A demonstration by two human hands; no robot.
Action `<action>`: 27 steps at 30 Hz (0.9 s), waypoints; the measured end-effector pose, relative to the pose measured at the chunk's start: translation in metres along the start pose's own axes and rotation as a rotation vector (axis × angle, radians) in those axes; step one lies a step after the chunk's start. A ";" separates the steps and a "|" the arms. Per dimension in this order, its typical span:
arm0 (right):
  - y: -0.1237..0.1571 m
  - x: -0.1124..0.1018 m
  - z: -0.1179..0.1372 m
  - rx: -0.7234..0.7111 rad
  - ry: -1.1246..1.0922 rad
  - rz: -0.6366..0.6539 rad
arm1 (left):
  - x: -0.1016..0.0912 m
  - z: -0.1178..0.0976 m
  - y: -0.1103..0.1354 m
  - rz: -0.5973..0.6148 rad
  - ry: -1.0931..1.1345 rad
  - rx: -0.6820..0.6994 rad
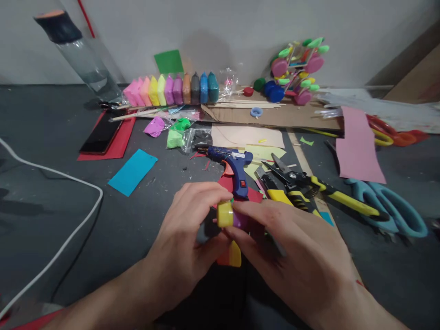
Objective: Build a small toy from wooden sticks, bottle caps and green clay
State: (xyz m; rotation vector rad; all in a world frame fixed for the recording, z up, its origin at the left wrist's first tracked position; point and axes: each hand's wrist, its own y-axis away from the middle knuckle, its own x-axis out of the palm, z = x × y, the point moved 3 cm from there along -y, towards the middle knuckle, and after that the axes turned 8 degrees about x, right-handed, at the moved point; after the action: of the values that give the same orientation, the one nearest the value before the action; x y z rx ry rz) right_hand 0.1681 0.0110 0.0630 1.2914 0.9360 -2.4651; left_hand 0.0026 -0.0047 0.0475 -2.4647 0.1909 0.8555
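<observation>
Gripping a small, rounded yellow-and-purple piece (225,214) with the left hand (187,224) and the right hand (294,238) together, slightly below the centre of the view, above the dark grey tabletop (134,224). Reaching in from 8 o'clock with the left hand, arching the index finger over the yellow end and pressing the thumb from below. Reaching in from 4 o'clock with the right hand, showing its back and pinching the purple end between thumb and forefinger. Holding the two thumb tips close together under the piece. Partly covering with the hands a flat orange-and-yellow shape (235,254) at 6 o'clock. Facing a dark blue plastic glue gun (239,172) with an orange trigger at 12 o'clock, a flat bright-blue rectangle (133,172) at 10, and snips (333,192) with yellow-and-black handles between 2 and 3.
</observation>
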 end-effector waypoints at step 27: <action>-0.010 0.003 -0.041 0.245 -0.455 0.132 | 0.011 0.003 0.007 0.082 0.040 -0.008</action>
State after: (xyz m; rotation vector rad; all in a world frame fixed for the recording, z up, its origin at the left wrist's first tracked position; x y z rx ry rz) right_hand 0.1896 0.0448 0.0481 0.7588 0.4350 -2.6560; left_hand 0.0078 -0.0090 0.0355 -2.4976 0.3055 0.8431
